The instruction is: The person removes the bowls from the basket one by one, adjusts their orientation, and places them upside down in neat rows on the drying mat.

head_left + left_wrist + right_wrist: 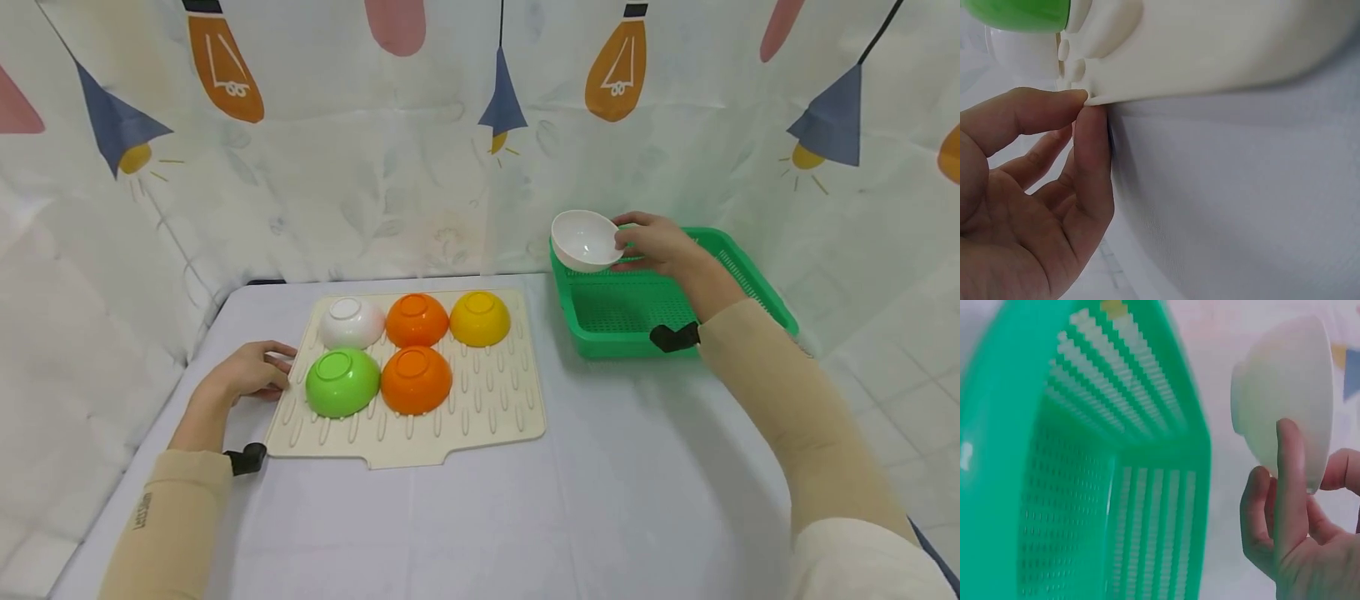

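My right hand holds a white bowl by its rim, above the back left corner of a green basket. The bowl's inside tilts toward the head camera. In the right wrist view the bowl is beside the basket wall, fingers on both sides of its rim. At the left, my left hand pinches the edge of a cream draining mat between thumb and forefinger. Upside down on the mat are a white bowl, a green bowl, two orange bowls and a yellow bowl.
A white cloth covers the table. Behind it hangs a white curtain printed with lamps and bulbs. The slatted basket stands at the table's back right, to the right of the mat. Bare mat shows at its right front.
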Motion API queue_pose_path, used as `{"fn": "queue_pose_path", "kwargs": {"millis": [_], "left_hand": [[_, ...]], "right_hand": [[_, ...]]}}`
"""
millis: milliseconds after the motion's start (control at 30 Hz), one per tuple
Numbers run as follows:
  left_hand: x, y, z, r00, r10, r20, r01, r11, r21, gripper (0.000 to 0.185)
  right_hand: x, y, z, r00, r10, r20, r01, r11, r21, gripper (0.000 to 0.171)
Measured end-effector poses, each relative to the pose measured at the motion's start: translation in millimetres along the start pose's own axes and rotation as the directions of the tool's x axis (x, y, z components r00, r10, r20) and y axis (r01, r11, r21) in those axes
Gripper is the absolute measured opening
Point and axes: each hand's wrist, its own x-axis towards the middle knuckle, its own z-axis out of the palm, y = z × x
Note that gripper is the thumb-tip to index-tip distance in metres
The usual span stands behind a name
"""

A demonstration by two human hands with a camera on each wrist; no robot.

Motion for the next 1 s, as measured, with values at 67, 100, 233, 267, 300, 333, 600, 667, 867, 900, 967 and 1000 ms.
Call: {"fn": "queue_pose_path", "kwargs": {"millis": [67, 100, 233, 267, 300, 333, 600, 667, 867, 900, 967, 1000], "left_hand": [[0.3, -0.5, -0.3, 1.0, 0.003, 0.001, -0.003, 1.0, -0.002, 0.07], [0.2, -0.4, -0.3, 1.0, 0.003, 0.002, -0.003, 1.0, -0.005, 0.07], [0.4, -1.7, -0.8, 1.0, 0.006, 0.006, -0.005, 1.0, -0.011, 0.071], [0.2, -2.0, -1.1, 1.0, 0.007, 0.006, -0.007, 1.0, -0.013, 0.071], [0.0, -2.5, -1.3, 1.0, 0.008, 0.007, -0.008, 1.0, -0.013, 0.071], [-0.1, -3.1, -1.5, 1.0, 0.01, 0.008, -0.009, 1.0, -0.015, 0.071], [-2.7, -5.7, -0.4, 0.999, 0.04, 0.005, -0.04, 0.999, 0.001, 0.068], [-3.8, -5.5, -0.2, 0.998, 0.06, 0.005, -0.06, 0.998, 0.021, 0.067], [-5.1, -2.8, -0.7, 0.994, 0.113, -0.006, -0.112, 0.991, 0.075, 0.062], [-5.0, -2.8, -0.9, 0.993, 0.115, -0.009, -0.114, 0.991, 0.076, 0.062], [-5.1, -2.8, -1.1, 0.993, 0.119, -0.02, -0.117, 0.989, 0.086, 0.061], [-5.3, -3.1, -1.0, 0.991, 0.13, -0.041, -0.124, 0.986, 0.115, 0.059]], "right_hand": [[-5, -4, 8, 0.999, -0.012, 0.032, 0.012, 1.0, 0.004, 0.059], [-8, -5, 12, 0.999, -0.016, 0.048, 0.016, 1.0, 0.004, 0.059], [-13, -7, 33, 0.993, -0.025, 0.112, 0.024, 1.0, 0.011, 0.058], [-14, -6, 39, 0.992, -0.025, 0.123, 0.023, 1.0, 0.011, 0.058], [-15, -6, 45, 0.99, -0.027, 0.135, 0.026, 1.0, 0.011, 0.058], [-16, -5, 51, 0.988, -0.031, 0.148, 0.03, 1.0, 0.009, 0.057], [-28, 8, 98, 0.973, -0.037, 0.227, 0.039, 0.999, -0.007, 0.054], [-31, 12, 108, 0.971, -0.03, 0.235, 0.032, 0.999, -0.004, 0.054], [-40, 17, 128, 0.968, -0.015, 0.252, 0.009, 1.0, 0.026, 0.052], [-40, 18, 130, 0.966, -0.014, 0.258, 0.006, 0.999, 0.032, 0.052], [-40, 20, 133, 0.963, -0.016, 0.267, 0.006, 0.999, 0.04, 0.052], [-40, 21, 134, 0.962, -0.017, 0.271, 0.006, 0.999, 0.043, 0.052]]}}
